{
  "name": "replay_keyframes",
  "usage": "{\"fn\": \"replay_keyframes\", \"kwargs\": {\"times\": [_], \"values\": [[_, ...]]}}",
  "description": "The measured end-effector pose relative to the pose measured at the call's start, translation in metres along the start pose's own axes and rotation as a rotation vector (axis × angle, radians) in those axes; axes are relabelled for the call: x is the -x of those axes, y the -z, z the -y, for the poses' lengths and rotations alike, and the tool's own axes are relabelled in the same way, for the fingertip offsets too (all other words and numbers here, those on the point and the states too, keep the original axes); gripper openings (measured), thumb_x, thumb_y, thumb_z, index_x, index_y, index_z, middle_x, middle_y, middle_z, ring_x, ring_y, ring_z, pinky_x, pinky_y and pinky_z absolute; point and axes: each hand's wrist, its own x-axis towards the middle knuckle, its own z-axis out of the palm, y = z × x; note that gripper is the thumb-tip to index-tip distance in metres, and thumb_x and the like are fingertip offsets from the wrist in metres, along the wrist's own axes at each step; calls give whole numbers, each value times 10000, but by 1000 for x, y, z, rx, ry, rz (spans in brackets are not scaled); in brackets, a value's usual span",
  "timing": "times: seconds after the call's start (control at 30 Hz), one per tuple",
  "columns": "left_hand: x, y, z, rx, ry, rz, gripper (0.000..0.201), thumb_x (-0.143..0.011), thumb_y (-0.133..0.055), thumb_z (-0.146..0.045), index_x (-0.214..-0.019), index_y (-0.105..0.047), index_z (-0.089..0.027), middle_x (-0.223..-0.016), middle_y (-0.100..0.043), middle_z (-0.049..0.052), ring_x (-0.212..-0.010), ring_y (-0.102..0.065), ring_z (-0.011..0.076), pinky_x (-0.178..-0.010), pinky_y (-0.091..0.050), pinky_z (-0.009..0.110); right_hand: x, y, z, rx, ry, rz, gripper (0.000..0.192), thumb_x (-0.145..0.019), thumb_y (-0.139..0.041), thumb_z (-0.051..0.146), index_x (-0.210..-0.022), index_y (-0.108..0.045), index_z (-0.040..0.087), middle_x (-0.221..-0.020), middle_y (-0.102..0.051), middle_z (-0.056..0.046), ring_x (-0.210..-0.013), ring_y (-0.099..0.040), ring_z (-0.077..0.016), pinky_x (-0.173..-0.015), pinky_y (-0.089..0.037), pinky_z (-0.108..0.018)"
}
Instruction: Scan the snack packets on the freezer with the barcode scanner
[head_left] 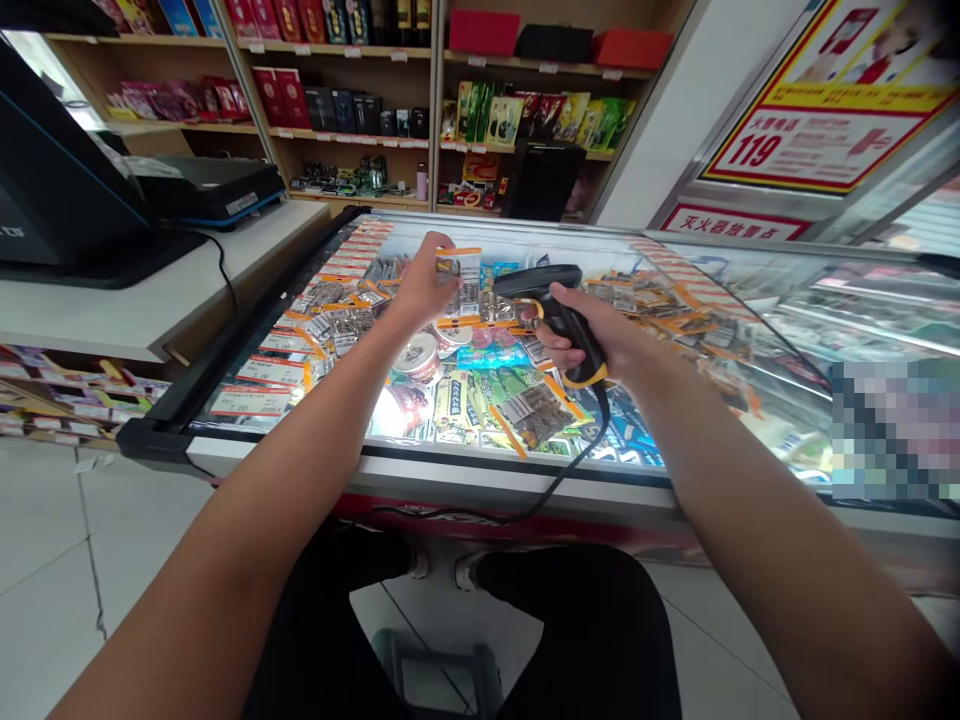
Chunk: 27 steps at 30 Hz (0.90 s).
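My left hand [429, 285] pinches a small clear snack packet [469, 283] with orange edges and a barcode label, held upright over the glass-topped freezer [255, 440]. In my right hand [592, 325] is a black and yellow barcode scanner [574, 335], its head pointing left toward the packet. A black cable [559, 480] runs from the scanner's handle down over the freezer's front edge. More orange-edged packets [536, 410] lie on the glass, beneath and around both hands. Through the glass show tubs [416, 355] and green and blue packages.
At the left, a counter [97, 310] bears a black monitor-like device [60, 170] and a flat black machine [202, 185]. Shelves [337, 130] of boxed and bagged goods stand behind the freezer. A stool [442, 670] is between my legs.
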Motion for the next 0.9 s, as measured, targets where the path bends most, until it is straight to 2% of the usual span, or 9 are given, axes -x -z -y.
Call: {"fn": "replay_keyframes", "kwargs": {"times": [0.07, 0.2, 0.33, 0.5, 0.57, 0.67, 0.73, 0.8, 0.9], "values": [[-6, 1, 9, 30, 5, -63, 388, -900, -675, -115, -1238, -546, -253, -1067, -674, 51, -1022, -688, 228, -905, -549, 389, 2, -2, 0, 16, -3, 16, 487, -897, -700, 669, -962, -536, 215, -546, -437, 61, -396, -358, -43, -417, -232, -209], [-13, 2, 18, 132, 66, -95, 435, -905, -649, -105, -1291, -528, -266, -1077, -691, 49, -1000, -710, 217, -859, -562, 357, 3, -5, -2, 17, 1, 95, 508, -880, -716, 673, -945, -520, 209, -539, -450, 60, -393, -369, -42, -402, -239, -192], [-13, -2, 19, 149, 85, -104, 450, -899, -644, -104, -1303, -535, -269, -1037, -695, 46, -979, -721, 219, -828, -559, 353, 2, -5, -5, 14, 15, 157, 565, -826, -747, 707, -932, -519, 201, -538, -470, 73, -382, -348, -37, -383, -231, -184], [-12, -3, 16, 125, 101, -102, 443, -878, -649, -109, -1282, -544, -253, -1017, -711, 49, -900, -717, 205, -796, -548, 332, 3, -5, -5, 1, 18, 145, 552, -816, -770, 697, -917, -530, 211, -547, -466, 65, -388, -342, -44, -381, -208, -214], [-10, 5, 11, 32, 137, -118, 438, -879, -625, -105, -1287, -553, -246, -991, -707, 51, -904, -712, 219, -816, -548, 352, 3, -5, -4, -3, 31, 135, 540, -816, -775, 688, -927, -536, 217, -547, -461, 63, -389, -337, -50, -383, -199, -231], [-5, 26, 3, -283, 209, -147, 387, -903, -573, -144, -1272, -602, -256, -1030, -707, 83, -1031, -694, 297, -925, -523, 447, 3, -5, -2, -4, 54, 105, 529, -823, -768, 677, -971, -531, 228, -546, -446, 70, -392, -334, -59, -386, -188, -241], [0, 41, 1, -530, 260, -114, 373, -918, -551, -194, -1276, -631, -260, -1168, -697, 137, -1181, -639, 375, -1015, -463, 544, 3, -5, -1, -6, 64, 80, 523, -837, -753, 673, -990, -521, 229, -546, -435, 73, -394, -334, -60, -388, -196, -239], [3, 48, 0, -708, 291, -73, 401, -919, -548, -234, -1309, -640, -240, -1351, -622, 199, -1317, -539, 435, -1072, -395, 607, 1, -5, -1, -15, 62, 52, 510, -859, -733, 670, -991, -514, 228, -547, -421, 74, -397, -333, -56, -393, -214, -235], [7, 42, 2, -814, 176, 19, 440, -924, -536, -270, -1351, -635, -229, -1510, -503, 203, -1416, -435, 427, -1126, -349, 587, -1, -4, -2, -40, 48, 17, 496, -877, -716, 665, -994, -506, 231, -550, -407, 75, -401, -320, -57, -385, -226, -231]]}}
